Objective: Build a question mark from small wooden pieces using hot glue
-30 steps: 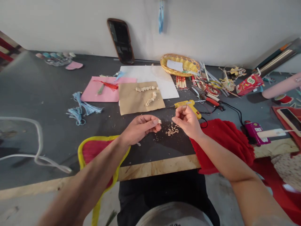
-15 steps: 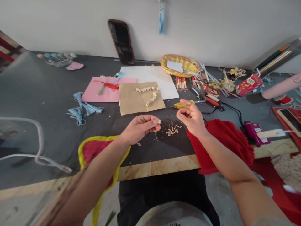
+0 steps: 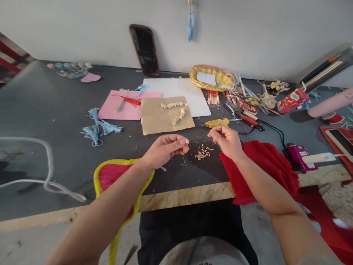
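Observation:
My left hand (image 3: 168,149) pinches a small cream-coloured knobbly piece (image 3: 187,141) between thumb and fingertips, above the dark tabletop. My right hand (image 3: 226,140) hovers to its right, thumb and forefinger pressed together; whatever they may hold is too small to make out. Between and below the hands lies a loose pile of short pale tan bits (image 3: 203,152) with crumbs around it. Beyond, a creased brown paper (image 3: 154,117) carries two rows of similar knobbly pieces (image 3: 178,117). A yellow-handled screwdriver (image 3: 217,123) lies just behind my right hand.
A red cloth (image 3: 259,173) hangs over the front edge at right, near a purple box (image 3: 299,156) with cords. Blue tassels (image 3: 102,125) and a white cable (image 3: 50,162) lie at left. A wicker basket (image 3: 212,77), scissors (image 3: 249,105) and a phone (image 3: 145,49) are at the back.
My right hand's thumb and forefinger have come together, and its raised fingers have curled down. My left hand keeps its pinch on the small piece. The view has shifted slightly.

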Motion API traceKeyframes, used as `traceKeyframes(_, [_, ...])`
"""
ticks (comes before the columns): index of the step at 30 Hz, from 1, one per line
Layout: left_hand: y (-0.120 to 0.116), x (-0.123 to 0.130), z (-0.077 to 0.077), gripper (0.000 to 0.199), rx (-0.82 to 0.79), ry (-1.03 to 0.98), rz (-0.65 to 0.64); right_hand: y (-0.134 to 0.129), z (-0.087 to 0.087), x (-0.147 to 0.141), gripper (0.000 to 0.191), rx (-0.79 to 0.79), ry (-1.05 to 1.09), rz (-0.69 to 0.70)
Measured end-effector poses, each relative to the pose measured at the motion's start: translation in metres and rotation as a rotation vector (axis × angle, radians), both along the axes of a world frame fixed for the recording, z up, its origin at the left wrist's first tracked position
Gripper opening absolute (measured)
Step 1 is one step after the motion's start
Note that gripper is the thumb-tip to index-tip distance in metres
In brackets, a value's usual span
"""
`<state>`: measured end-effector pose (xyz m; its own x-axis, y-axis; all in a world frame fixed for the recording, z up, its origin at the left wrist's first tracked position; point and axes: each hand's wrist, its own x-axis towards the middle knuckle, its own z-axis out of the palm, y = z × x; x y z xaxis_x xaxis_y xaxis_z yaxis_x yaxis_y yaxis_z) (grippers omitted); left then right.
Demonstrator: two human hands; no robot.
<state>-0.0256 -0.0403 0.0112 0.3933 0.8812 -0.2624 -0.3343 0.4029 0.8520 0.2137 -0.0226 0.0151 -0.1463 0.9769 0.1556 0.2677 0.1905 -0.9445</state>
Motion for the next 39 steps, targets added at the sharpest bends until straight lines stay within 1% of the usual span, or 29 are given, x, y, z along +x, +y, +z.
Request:
traceKeyframes(3, [0.000, 0.000, 0.000, 0.029, 0.002, 0.001, 0.002, -0.001, -0.003, -0.001, 0.025, 0.047, -0.032, 0.015])
traceKeyframes(5, [0.000, 0.000, 0.000, 0.029, 0.000, 0.004, 0.003, 0.002, -0.005, 0.003, 0.022, 0.121, -0.072, -0.003])
traceKeyframes(6, [0.000, 0.000, 0.000, 0.029, -0.001, 0.006, 0.004, 0.004, -0.005, 0.007, 0.023, 0.165, -0.123, -0.021])
traceKeyframes(8, [0.000, 0.000, 0.000, 0.029, 0.002, 0.009, 0.006, 0.011, -0.004, 0.020, 0.028, 0.244, -0.296, -0.081])
traceKeyframes(10, [0.000, -0.001, -0.001, 0.029, 0.006, 0.014, 0.009, 0.018, -0.001, 0.037, 0.022, 0.287, -0.520, -0.170])
traceKeyframes(12, [0.000, -0.001, -0.001, 0.029, 0.006, 0.022, 0.007, 0.024, 0.003, 0.051, 0.020, 0.250, -0.720, -0.220])
traceKeyframes(15, [0.000, -0.001, -0.002, 0.029, 0.004, 0.038, 0.006, 0.027, 0.004, 0.062, 0.026, 0.093, -0.913, -0.193])
traceKeyframes(17, [0.000, -0.001, -0.002, 0.029, 0.007, 0.045, 0.007, 0.028, 0.002, 0.061, 0.033, 0.009, -0.975, -0.157])
traceKeyframes(20, [0.001, -0.001, -0.002, 0.030, 0.006, 0.062, -0.002, 0.029, -0.003, 0.056, 0.038, -0.020, -0.998, -0.163])
traceKeyframes(23, [0.001, -0.001, -0.003, 0.031, 0.003, 0.086, -0.012, 0.032, -0.007, 0.056, 0.032, -0.052, -0.932, -0.182])
traceKeyframes(25, [0.001, -0.001, -0.003, 0.030, 0.006, 0.095, -0.010, 0.034, -0.006, 0.058, 0.030, -0.090, -0.822, -0.197])
traceKeyframes(27, [0.000, 0.000, -0.003, 0.030, 0.010, 0.093, -0.005, 0.035, -0.003, 0.059, 0.035, -0.091, -0.623, -0.228])
traceKeyframes(29, [0.000, 0.000, -0.002, 0.031, 0.013, 0.083, 0.004, 0.033, 0.001, 0.059, 0.042, -0.073, -0.348, -0.237])
traceKeyframes(30, [0.000, 0.000, -0.002, 0.031, 0.014, 0.076, 0.009, 0.031, 0.004, 0.058, 0.044, -0.087, -0.210, -0.219])
traceKeyframes(32, [0.001, 0.000, -0.002, 0.031, 0.016, 0.059, 0.021, 0.027, 0.009, 0.053, 0.044, -0.183, 0.002, -0.133])
traceKeyframes(34, [0.001, 0.000, -0.001, 0.031, 0.021, 0.035, 0.036, 0.021, 0.012, 0.048, 0.040, -0.296, 0.113, -0.021])
traceKeyframes(35, [0.002, 0.000, -0.002, 0.031, 0.025, 0.022, 0.046, 0.018, 0.012, 0.045, 0.039, -0.324, 0.145, 0.033])
traceKeyframes(37, [0.003, -0.001, -0.002, 0.030, 0.030, 0.001, 0.073, 0.012, 0.014, 0.038, 0.038, -0.318, 0.181, 0.136])
traceKeyframes(39, [0.004, -0.002, -0.003, 0.029, 0.024, -0.015, 0.104, 0.008, 0.016, 0.032, 0.034, -0.278, 0.176, 0.241])
